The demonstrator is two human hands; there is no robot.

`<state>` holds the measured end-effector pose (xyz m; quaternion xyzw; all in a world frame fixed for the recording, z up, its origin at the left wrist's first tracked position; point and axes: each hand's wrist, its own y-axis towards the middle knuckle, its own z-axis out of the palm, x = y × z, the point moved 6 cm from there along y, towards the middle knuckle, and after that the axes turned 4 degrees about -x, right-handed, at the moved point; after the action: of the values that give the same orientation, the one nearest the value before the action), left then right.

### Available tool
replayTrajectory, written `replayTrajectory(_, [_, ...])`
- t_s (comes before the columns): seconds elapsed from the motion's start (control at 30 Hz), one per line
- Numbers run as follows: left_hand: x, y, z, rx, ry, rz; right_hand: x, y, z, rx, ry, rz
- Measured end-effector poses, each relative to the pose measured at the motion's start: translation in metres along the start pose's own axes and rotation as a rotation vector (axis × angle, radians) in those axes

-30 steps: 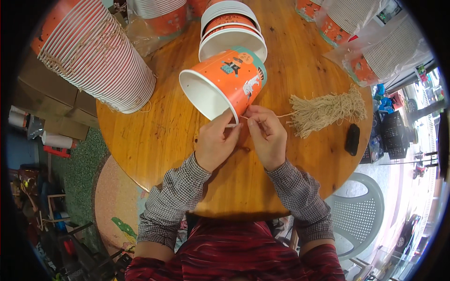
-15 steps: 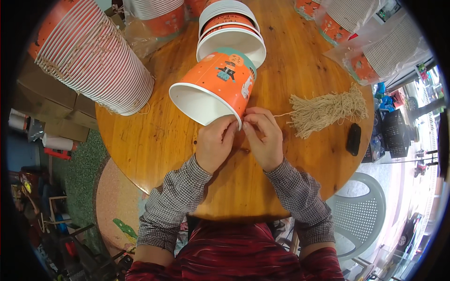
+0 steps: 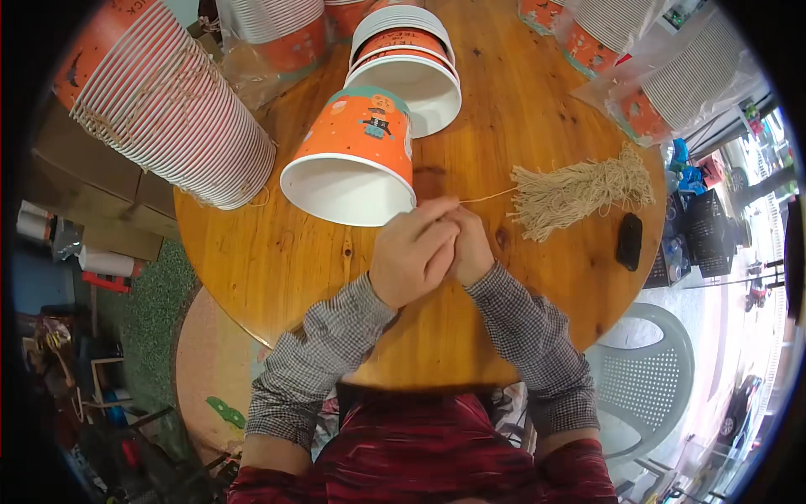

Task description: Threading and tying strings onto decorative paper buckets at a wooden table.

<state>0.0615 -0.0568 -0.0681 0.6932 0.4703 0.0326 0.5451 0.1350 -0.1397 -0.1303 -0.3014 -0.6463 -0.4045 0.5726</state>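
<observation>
An orange paper bucket (image 3: pixel 348 130) with a white rim and cartoon print lies tilted on the wooden table, its mouth toward me. Just right of its rim, my left hand (image 3: pixel 411 256) and my right hand (image 3: pixel 468 248) are pressed together, fingers closed. A thin beige string (image 3: pixel 491 197) runs from a bundle of strings (image 3: pixel 583 195) to the fingertips where both hands meet. The left fingers cover part of the right ones, so the pinch itself is hidden. Whether my left hand touches the rim I cannot tell.
Behind the bucket lies a short stack of similar buckets (image 3: pixel 403 80). A tall leaning stack (image 3: pixel 180 109), strung with beige strings, stands at left. Bagged stacks (image 3: pixel 680 88) sit at far right. A small black object (image 3: pixel 630 242) lies by the right edge; a grey chair (image 3: pixel 642 386) is beyond.
My hands have come together and left their pinch on the bucket's rim. The bucket has swung left, its mouth now facing me more. The string's strand still leads to the bundle.
</observation>
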Motion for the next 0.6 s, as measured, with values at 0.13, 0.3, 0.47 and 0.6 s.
replayTrajectory(0.13, [0.047, -0.002, 0.004, -0.018, -0.295, -0.397, 0.021, -0.008, -0.004, -0.01, -0.542, -0.053])
replayTrajectory(0.3, [0.058, -0.011, 0.006, -0.082, -0.418, -0.593, 0.03, -0.014, -0.02, -0.111, -0.484, -0.101])
replayTrajectory(0.47, [0.045, -0.008, 0.008, -0.016, -0.34, -0.544, 0.043, -0.017, -0.021, -0.08, -0.64, -0.303])
replayTrajectory(0.6, [0.043, -0.006, 0.007, 0.007, -0.243, -0.434, 0.056, -0.018, -0.022, -0.08, -0.664, -0.391])
